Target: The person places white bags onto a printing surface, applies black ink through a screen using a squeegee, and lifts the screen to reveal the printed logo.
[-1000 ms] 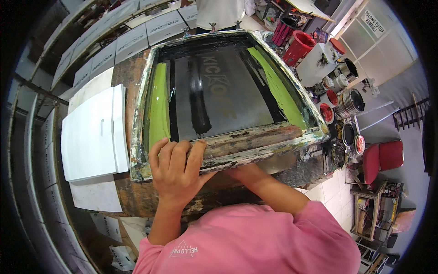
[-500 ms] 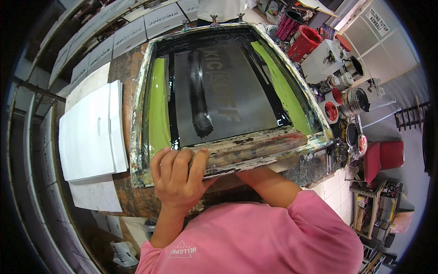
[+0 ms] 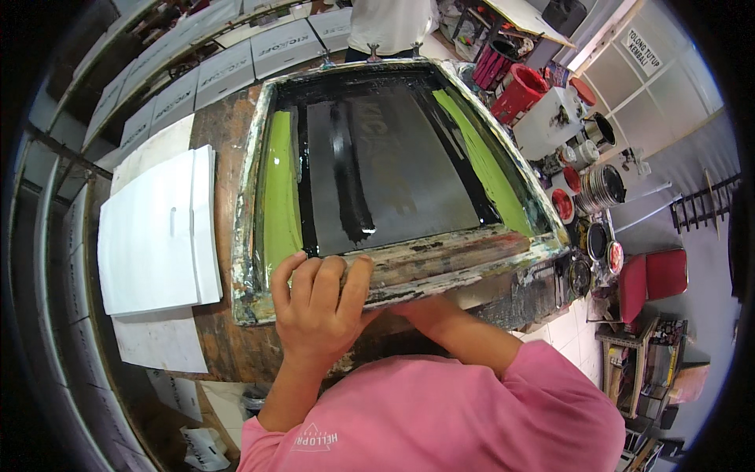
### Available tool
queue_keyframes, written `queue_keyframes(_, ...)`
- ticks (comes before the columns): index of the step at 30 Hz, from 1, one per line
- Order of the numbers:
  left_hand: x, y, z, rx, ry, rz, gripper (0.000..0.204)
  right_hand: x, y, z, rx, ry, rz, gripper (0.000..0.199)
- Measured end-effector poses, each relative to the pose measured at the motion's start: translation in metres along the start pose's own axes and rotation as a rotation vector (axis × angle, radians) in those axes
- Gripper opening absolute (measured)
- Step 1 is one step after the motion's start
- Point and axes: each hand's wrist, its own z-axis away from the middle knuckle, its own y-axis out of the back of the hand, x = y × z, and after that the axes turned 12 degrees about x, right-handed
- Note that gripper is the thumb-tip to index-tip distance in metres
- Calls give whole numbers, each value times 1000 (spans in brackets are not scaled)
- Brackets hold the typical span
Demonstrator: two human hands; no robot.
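Frame seemingly points lengthwise forward, left grip clasping near rail, right grip's state hidden.

Bright light glints on the black ink; straight lines curve toward black corners.

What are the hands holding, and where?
The left hand grips the screen frame by its near edge, left of middle. The right hand's hold is hidden.

A red chair stands near white floor tiles and grey wall.
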Motion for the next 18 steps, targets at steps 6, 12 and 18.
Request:
queue_keyframes(6, 3, 6, -11, -8, 34, -22, 44, -3, -27, -51, 13, 14, -35, 31)
queue_keyframes(12, 3, 13, -21, -35, 35, 2, 59, -6, -69, -138, 54, 43, -93, 31)
queue_keyframes(18, 0, 18, -31, -65, 45, -19, 49, -9, -74, -177, 64, 69, -127, 32)
